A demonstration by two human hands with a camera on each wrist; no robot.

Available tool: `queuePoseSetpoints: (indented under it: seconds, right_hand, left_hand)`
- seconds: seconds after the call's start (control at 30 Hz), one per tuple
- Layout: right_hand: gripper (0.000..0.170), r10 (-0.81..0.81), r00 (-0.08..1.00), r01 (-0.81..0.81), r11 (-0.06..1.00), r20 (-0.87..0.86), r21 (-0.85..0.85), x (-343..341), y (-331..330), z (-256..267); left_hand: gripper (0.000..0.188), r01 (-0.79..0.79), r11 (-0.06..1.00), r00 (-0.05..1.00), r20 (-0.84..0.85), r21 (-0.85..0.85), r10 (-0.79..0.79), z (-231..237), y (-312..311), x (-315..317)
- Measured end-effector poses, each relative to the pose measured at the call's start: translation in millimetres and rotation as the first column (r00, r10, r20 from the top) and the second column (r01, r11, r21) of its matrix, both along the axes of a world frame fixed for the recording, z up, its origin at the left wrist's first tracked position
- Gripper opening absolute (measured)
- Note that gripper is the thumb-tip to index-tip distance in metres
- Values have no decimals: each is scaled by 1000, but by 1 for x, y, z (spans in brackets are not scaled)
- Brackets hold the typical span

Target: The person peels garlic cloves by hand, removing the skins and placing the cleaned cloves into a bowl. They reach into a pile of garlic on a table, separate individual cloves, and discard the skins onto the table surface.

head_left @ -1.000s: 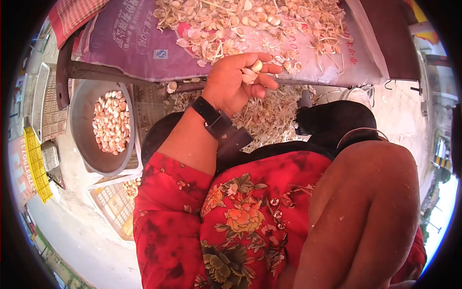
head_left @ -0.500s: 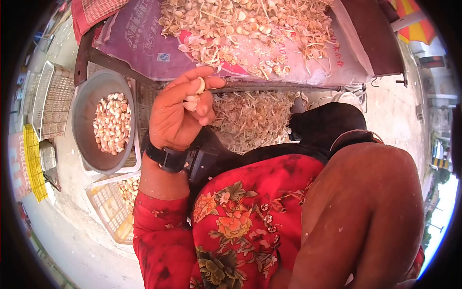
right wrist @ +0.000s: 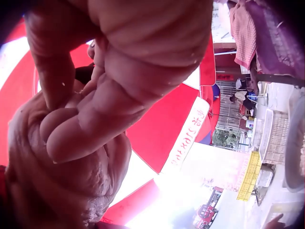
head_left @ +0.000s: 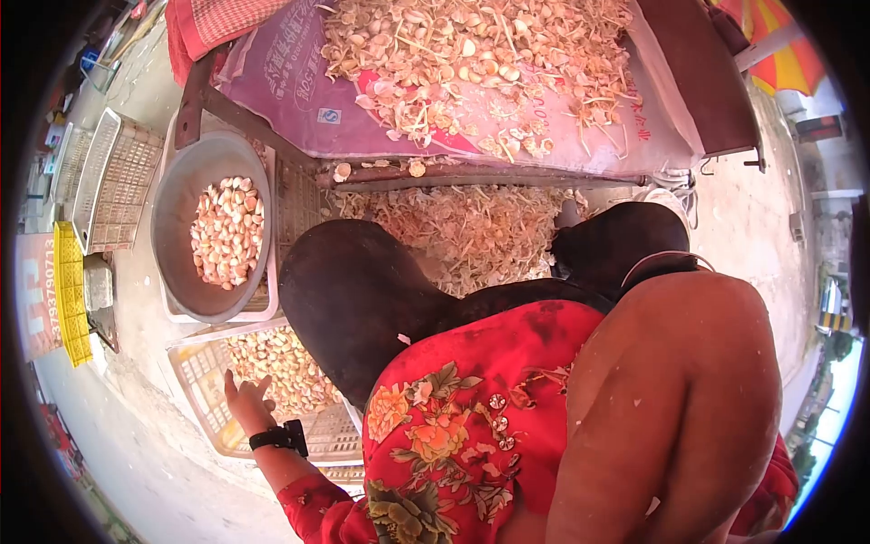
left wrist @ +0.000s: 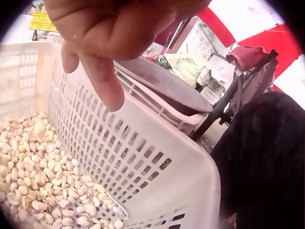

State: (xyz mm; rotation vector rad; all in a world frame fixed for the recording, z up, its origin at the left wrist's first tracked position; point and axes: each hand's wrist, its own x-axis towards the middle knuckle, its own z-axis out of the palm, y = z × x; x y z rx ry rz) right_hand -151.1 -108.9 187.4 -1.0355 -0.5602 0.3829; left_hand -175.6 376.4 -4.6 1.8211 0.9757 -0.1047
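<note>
My left hand [head_left: 249, 403] hangs over a plastic basket [head_left: 204, 426] at the lower left, fingers spread. Seen from the left wrist, the hand [left wrist: 119, 38] is above the basket's slotted wall [left wrist: 114, 143], fingers extended downward and nothing held in them. Peeled garlic cloves [left wrist: 52, 181] cover the basket floor below. My right arm [head_left: 680, 408] is folded upward close to the head camera, its hand outside that view. In the right wrist view the right hand's [right wrist: 128, 62] bent fingers [right wrist: 71, 138] touch a patch of skin; what lies between them is hidden.
A grey basin [head_left: 168, 245] of unpeeled cloves [head_left: 227, 231] stands beyond the basket. Garlic and skins [head_left: 471, 63] lie on a purple sack [head_left: 281, 100] covering the table, with a skin heap [head_left: 471, 231] underneath. My dark-clad knee [head_left: 353, 281] is beside the basin.
My left hand has gone from the table's front edge, garlic cloves in its fingers, leftward and down to the basket; the cloves no longer show in it. The right arm stays folded.
</note>
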Motion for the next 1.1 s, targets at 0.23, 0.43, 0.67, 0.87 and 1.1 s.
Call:
queuePoseSetpoints:
  seconds: [0.23, 0.43, 0.67, 0.87, 1.1]
  right_hand:
    - [11, -44, 999, 44, 999, 11, -14, -16, -4, 7]
    - [11, -49, 999, 49, 999, 15, -12, -23, -6, 7]
    - [11, -70, 997, 69, 995, -16, -65, -28, -4, 6]
    - [12, -198, 975, 175, 963, -100, -203, -23, -6, -2]
    - [13, -568, 820, 454, 565, 75, -689, 9, -51, -29]
  left_hand:
    - [59, 116, 993, 966, -231, -6, -115, 3, 21, 24]
    - [40, -80, 784, 997, -39, -615, 72, -48, 109, 14]
    - [27, 543, 321, 837, 532, -776, -130, 106, -114, 62]
    - [59, 290, -191, 682, 343, -938, -647, 122, -282, 72]
    - [37, 187, -190, 606, 265, -964, -750, 75, -350, 123]
